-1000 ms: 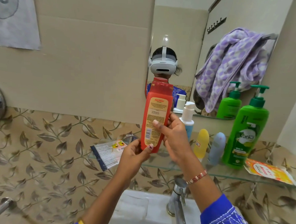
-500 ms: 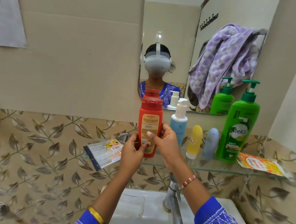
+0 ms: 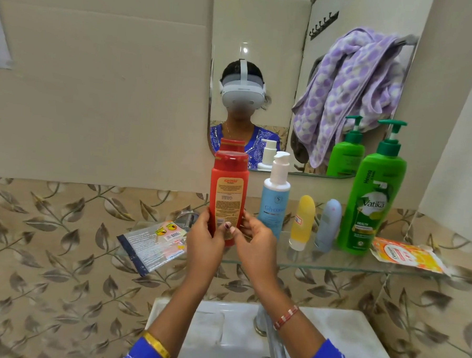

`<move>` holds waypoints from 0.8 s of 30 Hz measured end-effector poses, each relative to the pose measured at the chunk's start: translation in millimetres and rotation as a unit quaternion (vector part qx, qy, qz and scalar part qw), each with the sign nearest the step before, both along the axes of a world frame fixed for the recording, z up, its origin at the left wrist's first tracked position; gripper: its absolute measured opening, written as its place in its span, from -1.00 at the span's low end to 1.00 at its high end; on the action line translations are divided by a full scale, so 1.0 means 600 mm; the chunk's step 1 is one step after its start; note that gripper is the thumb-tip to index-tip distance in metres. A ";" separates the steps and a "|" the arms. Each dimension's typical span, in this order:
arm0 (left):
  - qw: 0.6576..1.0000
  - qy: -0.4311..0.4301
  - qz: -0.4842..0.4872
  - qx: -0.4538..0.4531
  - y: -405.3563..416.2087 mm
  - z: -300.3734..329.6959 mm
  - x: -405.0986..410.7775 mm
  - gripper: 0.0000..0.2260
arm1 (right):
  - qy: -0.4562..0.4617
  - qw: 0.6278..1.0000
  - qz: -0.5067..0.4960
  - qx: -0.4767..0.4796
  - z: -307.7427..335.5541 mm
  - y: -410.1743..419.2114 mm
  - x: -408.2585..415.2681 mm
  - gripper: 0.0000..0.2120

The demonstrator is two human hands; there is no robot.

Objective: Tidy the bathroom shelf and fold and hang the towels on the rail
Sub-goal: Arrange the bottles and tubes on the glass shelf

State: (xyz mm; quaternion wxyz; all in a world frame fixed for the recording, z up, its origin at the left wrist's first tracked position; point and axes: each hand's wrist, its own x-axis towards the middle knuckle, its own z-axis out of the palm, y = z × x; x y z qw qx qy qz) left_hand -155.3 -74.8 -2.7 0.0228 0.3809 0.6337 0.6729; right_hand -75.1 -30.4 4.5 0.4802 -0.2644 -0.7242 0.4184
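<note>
On glass shelf [image 3: 320,261] | red bottle [image 3: 228,195] upright | between left hand [image 3: 205,239], right hand [image 3: 253,241]

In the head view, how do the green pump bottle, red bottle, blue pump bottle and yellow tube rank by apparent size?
1. green pump bottle
2. red bottle, though it looks nearer the camera
3. blue pump bottle
4. yellow tube

- Soft, even, bright light, with only weak shadows.
- A small glare spot shows in the mirror [image 3: 258,70].
- The wide lens bends the straight lines near the edges.
</note>
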 end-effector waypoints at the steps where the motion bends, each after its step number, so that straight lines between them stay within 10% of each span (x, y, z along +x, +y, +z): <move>1: 1.000 0.000 0.001 -0.003 0.002 -0.001 0.000 -0.75 | 0.000 1.000 0.002 -0.005 -0.004 -0.001 0.000 -0.63; 24: 0.999 0.020 0.003 -0.025 0.003 0.000 0.020 -0.57 | -0.067 0.998 -0.018 0.000 -0.016 -0.006 0.008 -0.58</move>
